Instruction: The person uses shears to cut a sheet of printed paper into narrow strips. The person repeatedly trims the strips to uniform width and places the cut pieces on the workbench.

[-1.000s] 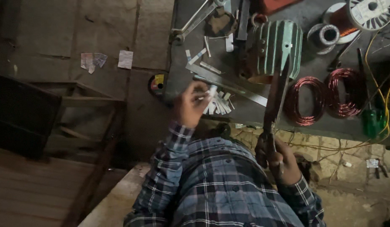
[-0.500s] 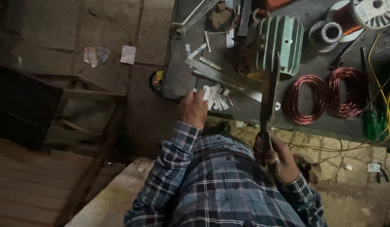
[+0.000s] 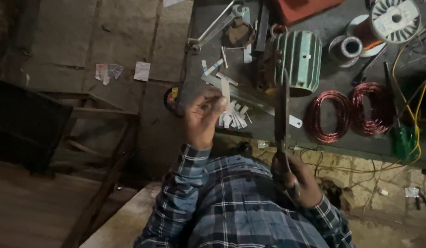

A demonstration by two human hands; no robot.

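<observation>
Left hand (image 3: 201, 117) pinches a white strip (image 3: 225, 89) upright near the tabletop (image 3: 341, 73) edge; right hand (image 3: 293, 177) grips scissors (image 3: 282, 115), blades pointing away, just right of it.

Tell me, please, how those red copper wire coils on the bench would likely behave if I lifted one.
The copper wire coils look like loose hoops of thin strands, so one would probably sag and flex rather than stay round. Nothing visibly binds the turns, so strands might splay or tangle. Being copper, it is likely heavier than it looks.

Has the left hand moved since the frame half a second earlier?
Yes. The left hand has lifted off the pile of white strips on the workbench and now holds one strip up.
</observation>
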